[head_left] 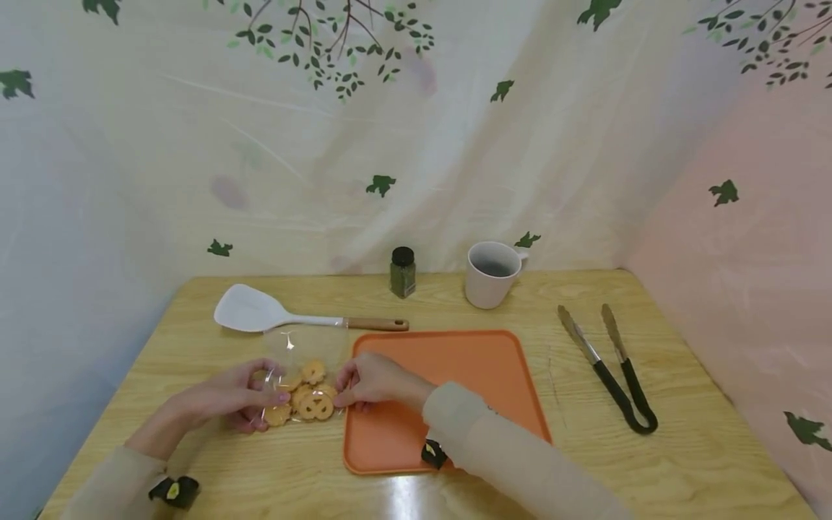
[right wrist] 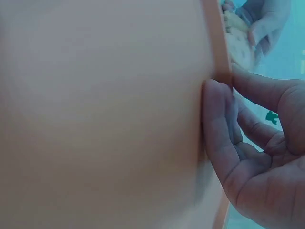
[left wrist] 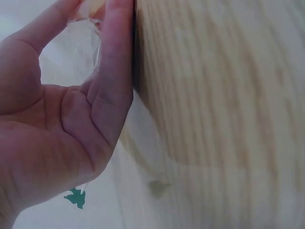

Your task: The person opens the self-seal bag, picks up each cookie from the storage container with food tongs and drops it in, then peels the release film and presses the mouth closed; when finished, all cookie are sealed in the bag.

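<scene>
A clear plastic bag [head_left: 289, 345] of golden cookies [head_left: 316, 406] lies left of the orange tray [head_left: 448, 354], in the head view. From the left, my left hand [head_left: 237, 393] grips the bag, thumb on top and fingers under its edge. In the left wrist view, that hand [left wrist: 71, 119] curves around the clear plastic close to the wood. My right hand [head_left: 380, 379] reaches across the tray and pinches the bag's right side. The right wrist view shows this hand [right wrist: 262, 162] with bent fingers at the tray rim, cookies [right wrist: 238, 45] beyond.
Behind the bag lies a white spatula [head_left: 247, 309] with a wooden handle. A spice jar [head_left: 403, 273] and a light mug [head_left: 490, 278] stand at the table's back. Black-handled tongs [head_left: 617, 383] lie spread at the right. A printed curtain [head_left: 442, 159] hangs behind the table.
</scene>
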The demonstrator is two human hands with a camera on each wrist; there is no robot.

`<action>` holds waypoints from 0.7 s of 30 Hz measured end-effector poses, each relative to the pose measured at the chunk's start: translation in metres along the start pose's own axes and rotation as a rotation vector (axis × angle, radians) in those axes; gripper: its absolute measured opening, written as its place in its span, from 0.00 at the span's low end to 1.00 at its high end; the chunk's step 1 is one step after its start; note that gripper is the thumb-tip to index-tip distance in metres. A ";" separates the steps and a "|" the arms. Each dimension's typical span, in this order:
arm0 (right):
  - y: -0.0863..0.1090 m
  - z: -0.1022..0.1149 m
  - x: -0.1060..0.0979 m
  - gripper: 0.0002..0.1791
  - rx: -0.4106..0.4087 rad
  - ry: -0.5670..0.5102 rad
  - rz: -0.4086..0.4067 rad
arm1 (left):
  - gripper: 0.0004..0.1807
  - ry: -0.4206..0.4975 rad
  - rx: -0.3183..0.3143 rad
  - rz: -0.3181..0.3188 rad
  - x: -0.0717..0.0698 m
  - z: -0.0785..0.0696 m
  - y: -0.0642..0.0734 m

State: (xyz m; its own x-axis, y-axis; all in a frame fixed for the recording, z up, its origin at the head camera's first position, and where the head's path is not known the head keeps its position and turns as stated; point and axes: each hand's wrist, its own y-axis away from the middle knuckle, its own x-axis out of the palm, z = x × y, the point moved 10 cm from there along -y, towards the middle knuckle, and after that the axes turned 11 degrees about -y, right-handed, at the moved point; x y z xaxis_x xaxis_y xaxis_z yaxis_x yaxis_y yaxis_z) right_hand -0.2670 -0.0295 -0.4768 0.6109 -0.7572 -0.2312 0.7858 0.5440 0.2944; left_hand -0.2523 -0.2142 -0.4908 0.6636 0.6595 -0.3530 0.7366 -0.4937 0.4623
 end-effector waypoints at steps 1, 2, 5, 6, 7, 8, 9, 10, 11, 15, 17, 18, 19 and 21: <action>0.001 0.000 -0.001 0.07 0.007 -0.025 -0.003 | 0.36 0.001 0.004 0.018 0.000 -0.001 0.001; 0.002 0.001 -0.002 0.07 0.010 -0.052 -0.011 | 0.35 0.002 0.009 0.033 -0.001 -0.001 0.003; 0.005 0.002 -0.009 0.07 -0.012 -0.116 -0.030 | 0.35 -0.018 0.005 0.049 -0.004 -0.001 0.007; 0.006 0.003 -0.013 0.09 -0.031 -0.116 -0.032 | 0.36 -0.031 0.000 0.046 -0.005 -0.001 0.009; 0.009 0.006 -0.018 0.09 -0.056 -0.108 -0.032 | 0.36 -0.051 -0.010 0.036 -0.007 0.000 0.010; 0.012 0.009 -0.023 0.10 -0.091 -0.090 -0.026 | 0.37 -0.080 -0.019 0.019 -0.009 0.000 0.011; 0.016 0.012 -0.029 0.11 -0.118 -0.077 -0.027 | 0.39 -0.111 -0.038 0.002 -0.011 0.001 0.011; 0.022 0.016 -0.036 0.12 -0.152 -0.064 -0.031 | 0.41 -0.142 -0.054 -0.013 -0.014 0.002 0.013; 0.029 0.022 -0.044 0.13 -0.196 -0.031 -0.043 | 0.43 -0.174 -0.066 -0.027 -0.017 0.001 0.014; 0.062 0.042 -0.082 0.15 -0.352 0.105 -0.181 | 0.51 -0.367 -0.054 -0.162 -0.035 -0.012 0.024; 0.082 0.052 -0.101 0.15 -0.441 0.227 -0.276 | 0.48 -0.502 0.042 -0.298 -0.047 -0.032 0.031; 0.092 0.057 -0.110 0.16 -0.478 0.285 -0.321 | 0.46 -0.576 0.101 -0.386 -0.053 -0.044 0.036; 0.103 0.061 -0.119 0.17 -0.518 0.357 -0.368 | 0.43 -0.666 0.171 -0.488 -0.058 -0.058 0.043; 0.125 0.069 -0.134 0.18 -0.603 0.521 -0.462 | 0.36 -0.824 0.323 -0.709 -0.065 -0.087 0.060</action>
